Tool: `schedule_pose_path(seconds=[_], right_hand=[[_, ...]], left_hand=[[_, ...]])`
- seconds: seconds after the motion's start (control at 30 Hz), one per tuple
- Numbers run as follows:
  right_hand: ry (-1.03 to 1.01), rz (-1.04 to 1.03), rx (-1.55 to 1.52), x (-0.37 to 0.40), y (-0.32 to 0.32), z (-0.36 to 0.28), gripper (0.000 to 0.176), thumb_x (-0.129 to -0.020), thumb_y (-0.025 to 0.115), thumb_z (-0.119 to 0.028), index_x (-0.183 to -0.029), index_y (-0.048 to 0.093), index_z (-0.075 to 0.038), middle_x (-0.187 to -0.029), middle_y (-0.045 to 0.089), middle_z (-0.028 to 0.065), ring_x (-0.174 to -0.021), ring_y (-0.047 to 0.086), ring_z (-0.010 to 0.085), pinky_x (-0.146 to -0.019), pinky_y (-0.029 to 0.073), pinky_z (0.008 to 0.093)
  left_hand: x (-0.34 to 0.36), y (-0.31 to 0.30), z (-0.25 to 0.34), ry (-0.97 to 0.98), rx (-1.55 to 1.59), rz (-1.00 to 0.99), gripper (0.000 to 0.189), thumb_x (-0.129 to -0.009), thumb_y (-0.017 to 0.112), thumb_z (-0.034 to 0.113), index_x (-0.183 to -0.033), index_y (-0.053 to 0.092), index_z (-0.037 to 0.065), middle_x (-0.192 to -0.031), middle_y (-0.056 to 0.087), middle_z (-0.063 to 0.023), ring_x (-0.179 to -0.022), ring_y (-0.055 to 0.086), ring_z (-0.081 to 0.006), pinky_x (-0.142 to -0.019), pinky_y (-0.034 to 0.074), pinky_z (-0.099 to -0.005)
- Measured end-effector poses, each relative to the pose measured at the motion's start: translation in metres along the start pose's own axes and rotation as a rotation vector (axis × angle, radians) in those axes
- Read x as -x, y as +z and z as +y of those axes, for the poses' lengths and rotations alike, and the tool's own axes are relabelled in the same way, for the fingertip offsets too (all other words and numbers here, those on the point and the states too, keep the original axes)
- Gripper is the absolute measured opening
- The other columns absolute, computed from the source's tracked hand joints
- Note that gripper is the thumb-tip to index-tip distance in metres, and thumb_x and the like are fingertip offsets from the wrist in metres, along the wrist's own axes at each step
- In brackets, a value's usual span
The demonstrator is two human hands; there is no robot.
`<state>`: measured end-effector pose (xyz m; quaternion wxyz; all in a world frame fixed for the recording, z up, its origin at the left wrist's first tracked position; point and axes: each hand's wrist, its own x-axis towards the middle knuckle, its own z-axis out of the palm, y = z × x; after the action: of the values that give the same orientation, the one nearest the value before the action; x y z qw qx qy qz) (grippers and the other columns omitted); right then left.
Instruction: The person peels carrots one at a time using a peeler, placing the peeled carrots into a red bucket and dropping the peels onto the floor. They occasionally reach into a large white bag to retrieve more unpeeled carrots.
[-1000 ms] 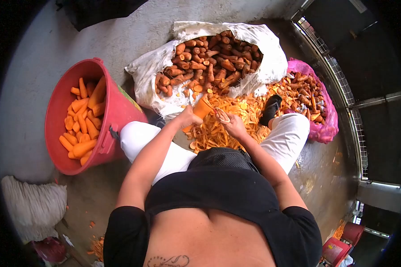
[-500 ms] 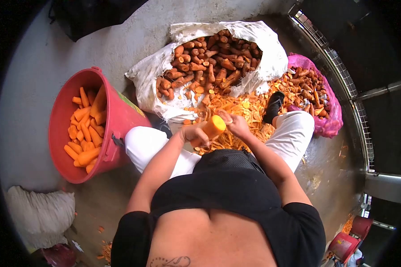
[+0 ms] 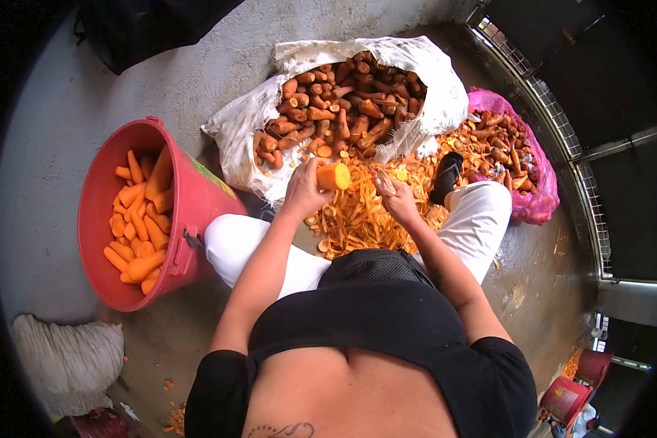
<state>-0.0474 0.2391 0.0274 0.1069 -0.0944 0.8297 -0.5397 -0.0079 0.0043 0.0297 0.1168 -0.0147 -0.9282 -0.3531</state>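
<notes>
Since half a second ago the two hands have drawn apart: the left hand (image 3: 303, 191) has carried the carrot (image 3: 333, 176) up and away from the body, toward the white sack (image 3: 434, 73), and the right hand (image 3: 396, 196) no longer touches the carrot's end. The left hand is clamped round the lower part of the carrot, whose peeled orange stub sticks out to the right of the fingers, blunt end facing the camera. The right hand sits just beside it with a clear gap between them. Both are above the heap of peelings (image 3: 358, 219) on the floor (image 3: 87, 87) between the person's white-trousered knees.

Only the back of the right hand shows. Something pale sits at its fingertips, but I cannot tell whether the fingers grip a tool or are loosely curled. How long the carrot is cannot be seen inside the left fist. A red bucket (image 3: 197, 193) of peeled carrots stands to the left.
</notes>
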Motion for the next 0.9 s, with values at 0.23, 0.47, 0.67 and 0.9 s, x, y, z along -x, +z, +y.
schedule_pose_path(seconds=[0.23,0.47,0.67,0.9], right_hand=[[0.167,-0.033,0.059,0.001,0.005,0.012,0.034,-0.091,0.058,-0.034,-0.090,0.063,0.000,-0.066,0.057,0.0089,-0.065,0.050,0.0115,-0.062,0.045,0.0304],[0.150,-0.011,0.007,-0.001,0.016,0.029,0.034,-0.091,0.058,-0.033,-0.092,0.063,0.001,-0.066,0.058,0.0112,-0.062,0.054,0.0131,-0.059,0.044,0.0298],[-0.217,0.073,0.056,0.012,0.011,0.000,0.022,-0.093,0.057,-0.024,-0.092,0.060,-0.001,-0.061,0.050,0.0024,-0.055,0.046,0.0087,-0.052,0.040,0.0254],[-0.274,-0.060,0.190,0.019,0.014,-0.014,0.021,-0.089,0.062,-0.021,-0.096,0.063,-0.002,-0.065,0.056,0.0095,-0.055,0.052,0.0116,-0.053,0.043,0.0275]], left_hand=[[0.006,0.004,-0.002,-0.027,-0.232,0.002,0.059,-0.064,0.077,0.017,-0.116,0.050,0.008,-0.108,0.054,-0.0139,-0.092,0.060,-0.0330,-0.079,0.049,-0.0422],[0.005,0.004,-0.002,0.319,-0.087,0.380,0.048,-0.066,0.076,0.018,-0.108,0.052,0.011,-0.100,0.059,-0.0076,-0.089,0.060,-0.0295,-0.076,0.048,-0.0388],[0.001,-0.009,0.012,0.465,-0.132,0.516,0.039,-0.069,0.074,0.017,-0.103,0.055,0.013,-0.098,0.061,-0.0053,-0.085,0.062,-0.0254,-0.073,0.048,-0.0348],[0.006,0.017,-0.001,0.053,-0.204,0.226,0.042,-0.065,0.073,0.014,-0.101,0.053,0.005,-0.084,0.063,-0.0134,-0.079,0.064,-0.0317,-0.071,0.050,-0.0401]])
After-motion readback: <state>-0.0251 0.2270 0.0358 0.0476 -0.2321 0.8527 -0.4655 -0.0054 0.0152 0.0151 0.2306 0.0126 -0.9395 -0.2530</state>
